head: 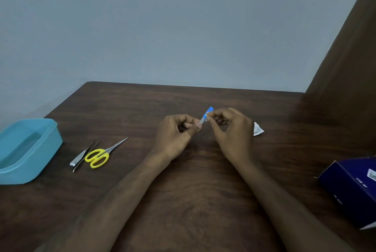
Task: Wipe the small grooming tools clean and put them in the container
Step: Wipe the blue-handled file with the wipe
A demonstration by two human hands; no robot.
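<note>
- Because both ends need steadying for a rub along its length, small blue-tipped file (206, 116) held up off the surface (183, 170), slanted, between the two hands.
- Left hand (176, 132) curled, thumb and forefinger pinching the pale lower end; right hand (232, 129) pinching the blue upper end, other fingers (220, 120) loosely bent. Whether a wipe sits under the right fingertips: cannot tell.
- Thin, flat, narrow strip; likely stiff, light, easy to twist out of a loose pinch.
- White torn sachet (258, 129) lying just beside the right hand, crumpled, probably wipe packaging.
- Yellow-handled scissors (102, 154) and metal tweezers (85, 155) lying together to the left, touching or nearly so, apparently waiting their turn; slim, shiny steel, pointed tips.
- Blue plastic container (48, 150) at far left, lid off, smooth rounded corners; nothing clearly visible inside.
- Dark blue cardboard box (350, 186) at the right edge.
- Dark wood-grain surface, matte.
</note>
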